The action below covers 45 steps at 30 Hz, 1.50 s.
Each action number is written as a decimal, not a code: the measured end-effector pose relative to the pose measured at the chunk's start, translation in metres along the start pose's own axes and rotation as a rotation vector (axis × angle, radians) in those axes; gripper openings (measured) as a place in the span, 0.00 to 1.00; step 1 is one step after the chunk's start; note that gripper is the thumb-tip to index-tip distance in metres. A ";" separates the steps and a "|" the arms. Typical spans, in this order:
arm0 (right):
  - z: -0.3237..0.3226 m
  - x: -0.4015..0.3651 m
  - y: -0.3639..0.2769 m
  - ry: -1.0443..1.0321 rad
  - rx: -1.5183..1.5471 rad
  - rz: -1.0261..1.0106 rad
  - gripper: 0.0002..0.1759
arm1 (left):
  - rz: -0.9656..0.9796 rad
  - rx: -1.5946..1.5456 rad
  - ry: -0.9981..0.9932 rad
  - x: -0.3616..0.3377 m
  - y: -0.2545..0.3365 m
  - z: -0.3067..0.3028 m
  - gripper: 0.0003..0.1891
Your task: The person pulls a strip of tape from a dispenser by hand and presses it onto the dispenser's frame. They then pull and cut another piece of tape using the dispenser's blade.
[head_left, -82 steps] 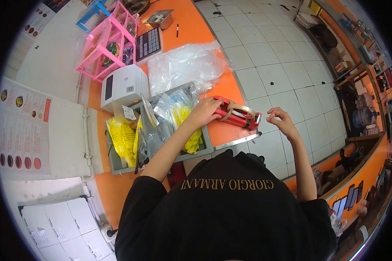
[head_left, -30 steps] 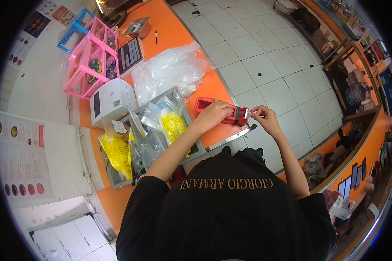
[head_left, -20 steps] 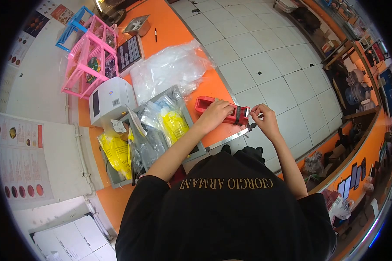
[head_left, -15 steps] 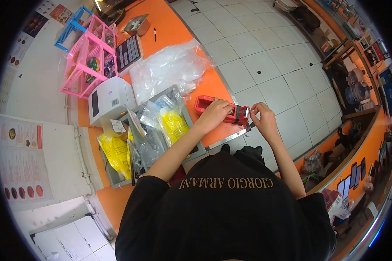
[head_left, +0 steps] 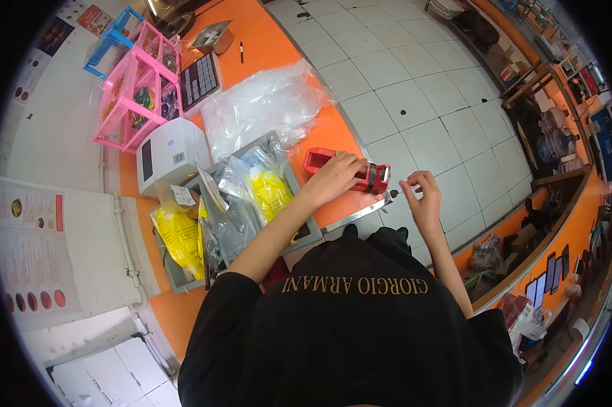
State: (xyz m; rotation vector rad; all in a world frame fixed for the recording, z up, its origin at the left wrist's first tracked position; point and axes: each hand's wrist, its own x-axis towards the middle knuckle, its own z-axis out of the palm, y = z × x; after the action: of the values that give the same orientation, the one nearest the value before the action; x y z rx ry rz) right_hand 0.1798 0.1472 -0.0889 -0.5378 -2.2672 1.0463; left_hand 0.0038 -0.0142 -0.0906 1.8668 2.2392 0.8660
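A red tape dispenser sits near the corner of the orange counter. My left hand lies over its middle, fingers curled down onto it and covering part of the body. Just off the dispenser's right end, past the counter's metal edge, my right hand hangs in the air. Its thumb and fingers are bent together in a pinch; anything between them is too small or too clear to make out.
Left of the dispenser, a grey tray holds yellow and clear plastic bags. Beyond it lie a heap of clear plastic bags, a white printer, a keypad device and pink baskets. A black marker lies farther back.
My right hand has drawn away from the dispenser's end, to the right and slightly toward me, still pinched. My left hand stays on the dispenser, which has barely moved.
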 end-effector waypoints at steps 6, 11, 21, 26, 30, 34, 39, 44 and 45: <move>0.041 -0.022 -0.039 -0.169 0.308 -0.001 0.08 | -0.084 -0.069 0.305 -0.020 0.009 -0.053 0.08; 0.075 -0.019 -0.052 -0.279 0.301 -0.052 0.07 | -0.304 -0.244 0.130 -0.057 0.010 -0.069 0.10; 0.107 0.000 -0.050 -0.300 0.063 -0.322 0.08 | -0.242 0.072 0.100 -0.078 -0.002 -0.037 0.11; 0.103 0.013 -0.057 -0.419 -0.009 -0.377 0.08 | -0.497 0.055 0.262 -0.077 0.016 -0.027 0.11; 0.092 0.028 -0.072 -0.461 0.012 -0.419 0.09 | -0.728 -0.288 0.438 -0.078 0.032 -0.019 0.13; 0.072 0.055 -0.089 -0.638 -0.063 -0.379 0.09 | -0.804 -0.502 0.658 -0.075 0.059 -0.005 0.13; 0.067 0.085 -0.103 -0.938 -0.153 -0.376 0.07 | -0.767 -0.756 0.859 -0.072 0.073 0.028 0.13; 0.077 0.106 -0.113 -1.157 -0.210 -0.518 0.08 | -0.876 -0.882 1.038 -0.063 0.085 0.047 0.12; 0.079 0.108 -0.115 -1.208 -0.221 -0.544 0.08 | -0.858 -0.862 1.105 -0.058 0.081 0.059 0.13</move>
State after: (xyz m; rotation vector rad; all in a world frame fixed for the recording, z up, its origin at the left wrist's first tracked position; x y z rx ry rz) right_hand 0.0342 0.0944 -0.0042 0.8705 -3.2463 0.9193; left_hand 0.1131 -0.0400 -0.1170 -0.0707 2.0235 2.3592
